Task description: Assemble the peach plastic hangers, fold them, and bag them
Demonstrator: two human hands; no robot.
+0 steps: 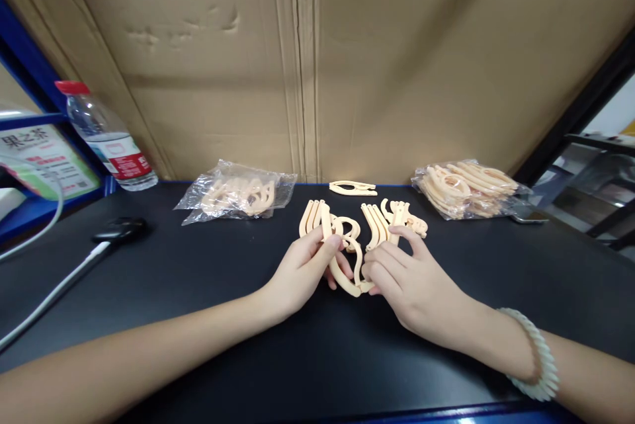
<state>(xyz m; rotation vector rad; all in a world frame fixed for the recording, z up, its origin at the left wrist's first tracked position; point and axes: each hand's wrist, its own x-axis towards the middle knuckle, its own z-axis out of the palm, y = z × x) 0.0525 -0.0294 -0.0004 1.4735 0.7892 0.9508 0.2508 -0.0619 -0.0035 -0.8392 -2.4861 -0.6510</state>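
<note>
My left hand [310, 262] pinches a curved cream plastic hanger arm [342, 277] between thumb and fingers. My right hand [404, 278] is closed on another hanger arm [398, 217], whose straight end sticks up past the fingers. The two arms meet low between my hands; their joint is partly covered by the right fingers. Just behind the left hand lie several loose hanger arms [310, 215] side by side, with a curved piece [353, 225] next to them. More loose arms [373, 222] and a few small hooked parts [417, 224] lie behind the right hand.
A folded hanger [353, 188] lies at the table's back edge. Clear bags of cream parts stand back left [238, 196] and back right [464, 189]. At the left are a water bottle [112, 139] and a black device [120, 230] with a white cable [59, 295]. Cardboard [223, 67] walls the back.
</note>
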